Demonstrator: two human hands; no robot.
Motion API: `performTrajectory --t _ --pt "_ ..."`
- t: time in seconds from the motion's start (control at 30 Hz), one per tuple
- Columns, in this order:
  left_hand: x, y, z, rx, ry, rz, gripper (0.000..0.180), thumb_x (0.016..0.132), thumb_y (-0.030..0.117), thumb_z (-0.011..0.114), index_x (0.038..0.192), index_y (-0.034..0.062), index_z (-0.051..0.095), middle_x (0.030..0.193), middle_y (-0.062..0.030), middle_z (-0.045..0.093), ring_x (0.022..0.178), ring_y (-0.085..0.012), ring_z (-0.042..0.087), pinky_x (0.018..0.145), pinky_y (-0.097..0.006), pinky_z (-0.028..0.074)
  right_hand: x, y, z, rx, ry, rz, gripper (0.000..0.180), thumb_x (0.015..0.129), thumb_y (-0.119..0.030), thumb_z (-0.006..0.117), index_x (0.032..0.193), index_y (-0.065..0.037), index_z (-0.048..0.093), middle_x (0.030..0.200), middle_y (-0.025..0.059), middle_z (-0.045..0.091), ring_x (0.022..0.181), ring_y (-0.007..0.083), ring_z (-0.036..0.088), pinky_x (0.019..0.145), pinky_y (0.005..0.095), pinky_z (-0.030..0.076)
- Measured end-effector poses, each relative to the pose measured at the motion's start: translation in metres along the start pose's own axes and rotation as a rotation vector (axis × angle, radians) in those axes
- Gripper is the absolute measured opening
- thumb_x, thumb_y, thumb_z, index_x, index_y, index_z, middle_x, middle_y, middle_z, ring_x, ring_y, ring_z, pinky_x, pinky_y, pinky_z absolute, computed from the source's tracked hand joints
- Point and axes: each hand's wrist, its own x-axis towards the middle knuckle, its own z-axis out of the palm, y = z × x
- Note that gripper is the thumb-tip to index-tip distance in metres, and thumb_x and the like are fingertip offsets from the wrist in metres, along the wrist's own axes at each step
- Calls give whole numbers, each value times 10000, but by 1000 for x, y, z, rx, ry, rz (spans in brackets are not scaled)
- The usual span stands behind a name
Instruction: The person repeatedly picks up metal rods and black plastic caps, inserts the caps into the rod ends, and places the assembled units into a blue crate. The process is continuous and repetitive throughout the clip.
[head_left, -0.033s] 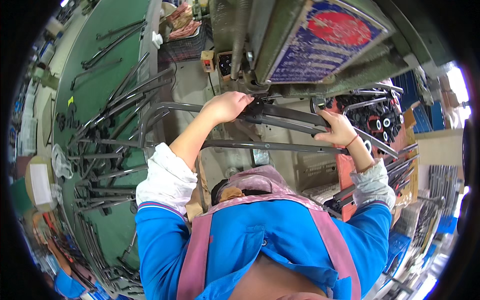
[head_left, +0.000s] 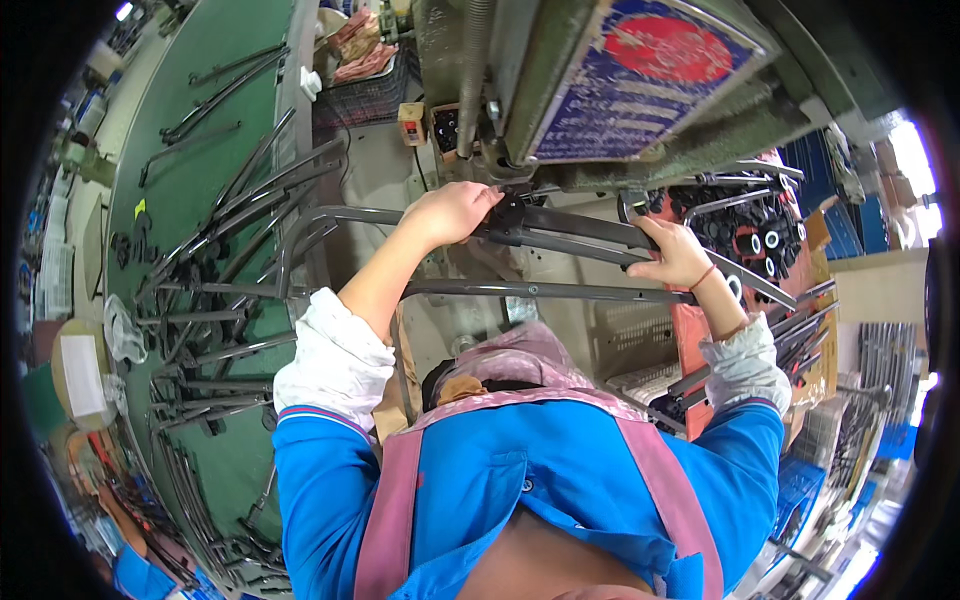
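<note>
A dark grey tubular metal frame (head_left: pixel 575 222) lies across in front of me, under the head of a green machine (head_left: pixel 660 165). One bent tube (head_left: pixel 345 213) of it reaches out to the left, and a long straight tube (head_left: pixel 540 291) runs nearer to my body. My left hand (head_left: pixel 445 213) is closed at the frame's black joint (head_left: pixel 508 215), its fingertips close below the machine's tool. Farther right, my right hand (head_left: pixel 682 254) grips the frame's paired tubes, thumb on the near side and fingers over the far side. The palm sides of both hands are hidden.
On the left, a green table (head_left: pixel 215 75) carries several dark tubular frames (head_left: pixel 235 215). Black plastic parts with white rings (head_left: pixel 765 240) are heaped at the right, beside more tubes (head_left: pixel 800 340). A small cardboard box (head_left: pixel 412 124) and a wire basket (head_left: pixel 365 98) stand behind the left hand.
</note>
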Motion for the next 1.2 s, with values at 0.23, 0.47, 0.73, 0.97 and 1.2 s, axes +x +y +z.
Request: performTrajectory --t 0.23,0.47,0.73,0.97,1.2 --pt "4 -9 5 95 158 75 334 979 321 394 1025 43 572 940 -205 671 920 -387 642 804 -467 486 -6 1 1 -101 -2 -2 804 661 -598 748 1185 -18 557 826 166 611 776 384 628 675 451 482" --pt "6 -15 6 71 112 -95 299 912 183 428 1122 -5 529 1009 -309 628 979 -459 604 835 -507 485 3 -1 -1 -179 -17 3 686 663 -567 744 1046 -28 566 668 126 585 677 384 613 598 462 460" --pt "3 -14 1 64 64 -111 205 884 203 471 945 59 605 744 -190 598 732 -335 614 687 -412 499 -2 -14 -13 -206 -12 31 694 684 -652 699 935 -17 575 658 192 612 672 407 630 603 489 480" --pt "-17 -3 -9 -54 51 49 301 982 262 405 960 16 577 680 -62 558 519 -167 510 465 -332 420 -29 -38 -31 -188 95 32 709 647 -689 706 895 -34 593 612 171 605 624 390 632 581 469 498" --pt "-73 -21 77 -208 -240 -52 192 945 171 392 945 1 482 786 -145 556 740 -240 569 702 -364 472 -79 -22 10 -39 -81 -29 660 642 -647 716 859 -36 593 657 170 631 683 384 650 634 463 516"
